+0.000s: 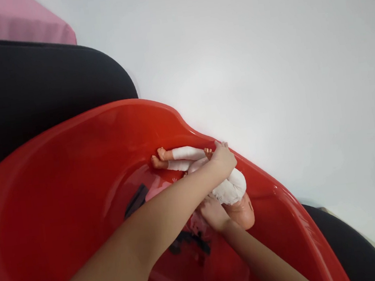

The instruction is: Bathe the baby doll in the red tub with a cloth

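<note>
Doll, wht cloth | tub, glossy, curved | hands @ doll

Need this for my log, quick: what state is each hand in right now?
Left hand: on the doll; open or closed cannot be told.
Right hand: by the doll, fingertips hidden; grip cannot be told.

left hand farther out, right hand nearer, bare forearms

Two bare hands, one doll and one red tub. Also two black rounded shapes and one pink cloth.
</note>
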A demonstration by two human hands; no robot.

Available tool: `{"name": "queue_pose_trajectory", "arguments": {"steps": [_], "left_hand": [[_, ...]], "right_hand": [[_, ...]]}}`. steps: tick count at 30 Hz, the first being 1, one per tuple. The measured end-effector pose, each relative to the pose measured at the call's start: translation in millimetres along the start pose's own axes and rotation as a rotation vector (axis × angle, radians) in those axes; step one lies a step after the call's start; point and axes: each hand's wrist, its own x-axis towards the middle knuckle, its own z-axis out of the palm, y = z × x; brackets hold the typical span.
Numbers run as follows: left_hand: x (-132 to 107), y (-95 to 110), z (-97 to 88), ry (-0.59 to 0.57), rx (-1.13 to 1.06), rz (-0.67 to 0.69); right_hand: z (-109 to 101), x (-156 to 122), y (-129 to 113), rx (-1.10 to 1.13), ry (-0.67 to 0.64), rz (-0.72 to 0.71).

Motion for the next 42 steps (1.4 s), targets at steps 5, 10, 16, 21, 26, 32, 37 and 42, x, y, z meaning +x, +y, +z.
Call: {"name": "queue_pose_trajectory", "arguments": {"steps": [5, 10, 16, 21, 26, 32, 37, 42], "left_hand": [[4.5, 0.9, -0.9, -0.046, 0.002, 0.006], [5.5, 1.5, -2.8, -0.106, 0.085, 0.009], [8.2, 2.2, -1.1, -0.12, 0.026, -0.012], [12.9, 3.6, 3.7, -0.149, 0.02, -0.017], [15.0, 4.3, 8.3, -0.096, -0.032, -0.036], [10.6, 2.7, 6.0, -0.091, -0.004, -0.022], [7.4, 2.3, 2.0, -0.127, 0.058, 0.007], [10.7, 3.6, 4.6, -0.084, -0.01, -0.035]], "right_hand": [[-0.1, -53.7, 8.4, -0.277, -0.25, -0.018], [-54.7, -63.0, 34.0, -0.247, -0.453, -0.207], [-146.3, -73.3, 59.8, -0.298, -0.364, -0.284], [-127.3, -107.5, 42.0, -0.428, -0.313, -0.061], [-83.4, -125.3, 12.6, -0.341, -0.349, -0.06], [-123.0, -75.9, 23.0, -0.321, -0.219, -0.175], [-126.8, -55.7, 42.4, -0.425, -0.095, -0.057], [-80.5, -82.9, 24.3, -0.391, -0.135, -0.182]]}}
